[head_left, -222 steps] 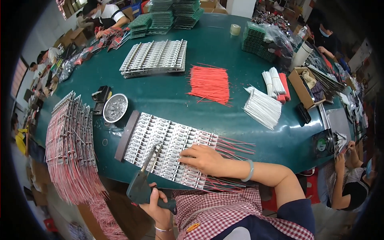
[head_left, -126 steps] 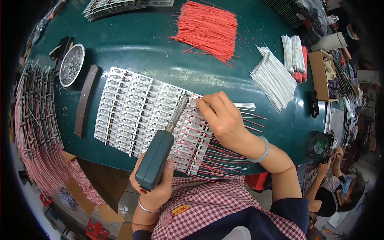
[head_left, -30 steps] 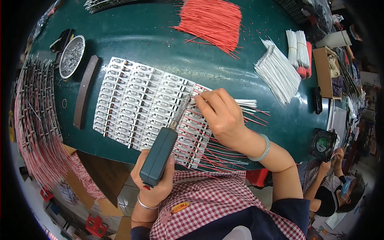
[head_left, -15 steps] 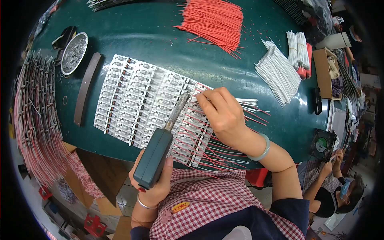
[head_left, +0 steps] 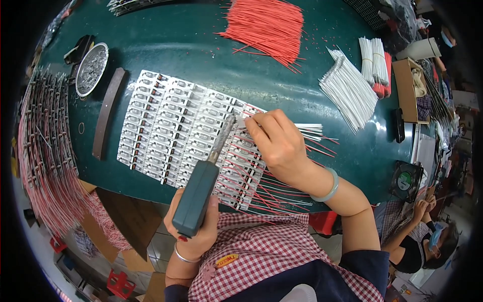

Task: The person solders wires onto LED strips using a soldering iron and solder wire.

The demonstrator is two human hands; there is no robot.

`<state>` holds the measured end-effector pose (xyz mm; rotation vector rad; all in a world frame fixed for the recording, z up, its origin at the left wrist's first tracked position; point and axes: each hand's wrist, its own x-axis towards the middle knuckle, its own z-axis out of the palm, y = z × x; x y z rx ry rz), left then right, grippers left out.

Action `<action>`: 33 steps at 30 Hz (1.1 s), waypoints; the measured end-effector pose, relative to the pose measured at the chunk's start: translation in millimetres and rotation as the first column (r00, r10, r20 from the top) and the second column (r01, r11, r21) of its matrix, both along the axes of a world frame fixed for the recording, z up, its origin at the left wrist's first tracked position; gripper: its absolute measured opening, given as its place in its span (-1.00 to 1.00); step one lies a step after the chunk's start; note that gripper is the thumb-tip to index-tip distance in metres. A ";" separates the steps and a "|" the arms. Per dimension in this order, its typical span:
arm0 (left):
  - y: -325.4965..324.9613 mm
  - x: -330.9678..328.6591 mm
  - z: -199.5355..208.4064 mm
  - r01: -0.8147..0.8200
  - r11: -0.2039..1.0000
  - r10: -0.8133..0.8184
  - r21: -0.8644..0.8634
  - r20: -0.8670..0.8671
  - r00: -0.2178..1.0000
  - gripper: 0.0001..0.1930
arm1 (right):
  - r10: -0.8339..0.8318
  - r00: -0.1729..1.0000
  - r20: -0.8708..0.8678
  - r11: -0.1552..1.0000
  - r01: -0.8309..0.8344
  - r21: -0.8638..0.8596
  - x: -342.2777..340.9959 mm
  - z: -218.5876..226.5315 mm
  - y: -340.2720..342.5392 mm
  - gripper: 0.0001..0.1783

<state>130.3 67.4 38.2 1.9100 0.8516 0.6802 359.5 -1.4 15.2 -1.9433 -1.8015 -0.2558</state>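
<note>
My left hand point(head_left: 200, 242) is closed round the dark green handle of a soldering gun point(head_left: 196, 196). Its silvery tip points away from me, over the panel of small white circuit boards point(head_left: 166, 128), just left of my right fingertips. My right hand point(head_left: 283, 146) is closed in a pinch at the panel's far right corner. White wires point(head_left: 311, 132) pass beneath that hand and stick out to its right; its fingers hide the wire ends. Red and white wires point(head_left: 241, 173) lie across the panel's right column and trail past its right edge.
Beyond my hands lie a pile of red wires point(head_left: 264, 30) and a stack of white wires point(head_left: 349, 93). Left of the panel are a curved brown bar point(head_left: 109, 113) and a metal bowl point(head_left: 92, 69). A small fan point(head_left: 404, 181) stands right; a co-worker point(head_left: 420, 241) sits beyond it.
The soldering gun's tip has shifted slightly left and nearer me, and its handle slightly right. My right hand stays almost in place, fingers still pinched.
</note>
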 end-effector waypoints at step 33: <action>-7.2 -14.0 -4.5 -0.041 0.989 0.043 -0.145 0.011 0.999 -0.79 | 0.024 0.997 -0.080 1.000 -0.026 -0.015 -10.3 3.5 -5.8 -0.56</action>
